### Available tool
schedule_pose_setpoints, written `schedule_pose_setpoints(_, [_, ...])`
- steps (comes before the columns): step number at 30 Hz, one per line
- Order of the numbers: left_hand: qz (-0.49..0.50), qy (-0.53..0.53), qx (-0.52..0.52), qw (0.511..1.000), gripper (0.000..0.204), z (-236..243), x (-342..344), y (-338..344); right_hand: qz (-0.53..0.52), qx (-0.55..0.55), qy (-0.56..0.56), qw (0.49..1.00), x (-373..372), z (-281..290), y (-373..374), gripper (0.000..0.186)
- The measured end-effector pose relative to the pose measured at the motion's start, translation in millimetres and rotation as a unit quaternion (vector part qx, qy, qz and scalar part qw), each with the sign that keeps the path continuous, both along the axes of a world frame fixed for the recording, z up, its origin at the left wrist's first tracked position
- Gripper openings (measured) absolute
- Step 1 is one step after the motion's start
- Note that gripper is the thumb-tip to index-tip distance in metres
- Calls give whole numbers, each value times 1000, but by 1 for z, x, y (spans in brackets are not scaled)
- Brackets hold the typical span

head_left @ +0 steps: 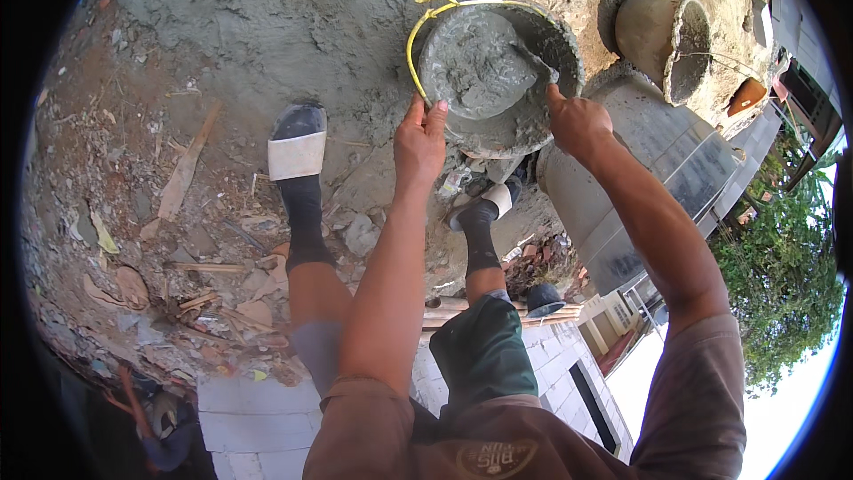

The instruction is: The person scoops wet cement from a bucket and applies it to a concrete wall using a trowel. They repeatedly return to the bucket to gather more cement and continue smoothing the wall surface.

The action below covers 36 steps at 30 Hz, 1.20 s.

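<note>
Both my hands are at a round, mortar-caked bucket [562,40] in front of me. Wet grey mortar [484,58] fills part of it, heaped toward the left. A yellow cord handle [411,46] loops round the left and far rim, with a knot at the far side. My left hand [420,144] is closed at the near-left rim, its thumb up beside the cord. My right hand [579,124] is closed on the near-right rim, the index finger reaching to the edge. Beside that fingertip rises a mortar-covered lump [549,74] whose kind I cannot make out.
A second, cement-crusted bucket [641,28] lies tipped at the far right. Nearer stands a large grey drum [613,187]. Wood scraps [188,164] and rubble litter the ground at left. A small black bucket [544,300] sits behind my leg. Another person [160,431] is at lower left.
</note>
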<state>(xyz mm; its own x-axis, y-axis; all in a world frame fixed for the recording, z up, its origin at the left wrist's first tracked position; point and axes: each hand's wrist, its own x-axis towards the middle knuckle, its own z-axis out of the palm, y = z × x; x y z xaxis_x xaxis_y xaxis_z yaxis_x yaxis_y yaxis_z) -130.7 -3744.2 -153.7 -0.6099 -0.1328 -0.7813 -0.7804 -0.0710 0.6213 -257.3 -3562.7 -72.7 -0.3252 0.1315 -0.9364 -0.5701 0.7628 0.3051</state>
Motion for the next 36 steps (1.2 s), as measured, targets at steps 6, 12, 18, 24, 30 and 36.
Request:
schedule_pose_setpoints(6, [12, -5, 7, 1000, 41, -4, -1, 5, -488, -75, -124, 860, 10, 24, -9, 67])
schedule_pose_setpoints(12, [-7, -36, 47, 998, 39, 3, -5, -1, -795, -264, -30, 546, 72, 12, -22, 59])
schedule_pose_setpoints(18, [31, -16, 12, 999, 40, -1, 4, 3, -693, -291, 46, 658, 52, 65, 18, 66])
schedule_pose_setpoints(24, [33, 29, 7, 999, 36, -6, 3, 9, -133, -155, 121, 971, 34, 16, 25, 70])
schedule_pose_setpoints(30, [-13, -3, 5, 1000, 33, -2, -4, 2, -173, -103, -19, 979, 90, 21, 4, 68])
schedule_pose_setpoints(36, [20, 10, -7, 1000, 32, 0, -3, 4, -79, -192, -4, 978, -7, 108, 16, 67])
